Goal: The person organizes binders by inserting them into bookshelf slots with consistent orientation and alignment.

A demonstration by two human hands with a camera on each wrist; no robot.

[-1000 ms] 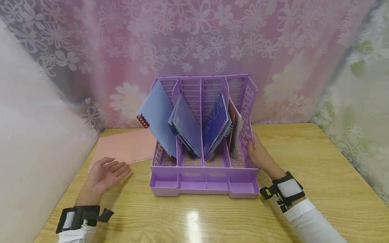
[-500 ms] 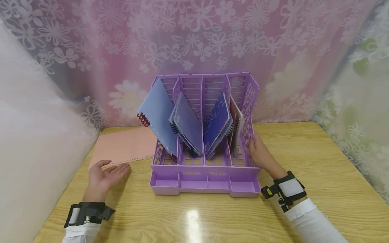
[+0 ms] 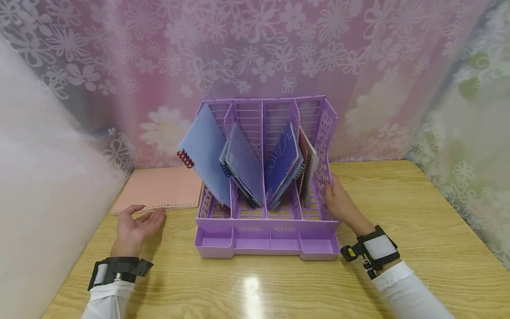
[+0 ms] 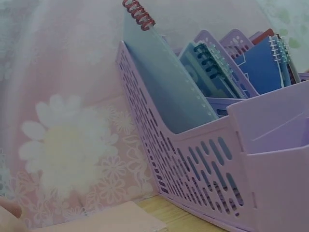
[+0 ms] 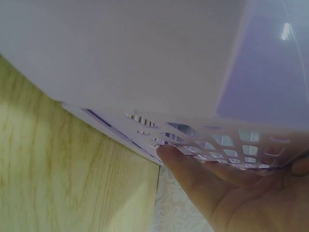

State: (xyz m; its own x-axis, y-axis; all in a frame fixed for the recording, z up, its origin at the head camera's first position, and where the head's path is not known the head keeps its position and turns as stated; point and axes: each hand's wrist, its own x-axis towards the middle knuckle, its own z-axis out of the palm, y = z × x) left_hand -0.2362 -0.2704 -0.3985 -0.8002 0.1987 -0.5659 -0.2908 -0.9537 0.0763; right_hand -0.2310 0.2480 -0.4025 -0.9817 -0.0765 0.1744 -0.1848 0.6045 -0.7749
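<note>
A purple file organizer [image 3: 268,226] stands upright on the table with spiral notebooks leaning in its compartments. My right hand [image 3: 342,204] holds its right side wall, fingers along the outside and thumb at the edge; in the right wrist view the hand [image 5: 256,193] lies against the perforated wall. On the left, a pink notebook [image 3: 161,188] lies flat beside the organizer. My left hand [image 3: 137,226] is at its front edge, palm up with fingers loosely extended and the thumb by the edge. In the left wrist view, only a bit of hand [image 4: 9,220] shows.
A light blue notebook [image 3: 207,150] with red rings leans out over the organizer's left wall. Dark blue notebooks [image 3: 283,159] and others fill the further slots. Small open trays [image 3: 251,243] run along the organizer's front. The table [image 3: 398,199] meets a floral curtain [image 3: 255,48] behind.
The pink notebook has turned and shifted back, its front edge now nearly straight across. My left hand has moved with it, away from the viewer. The right hand keeps its place.
</note>
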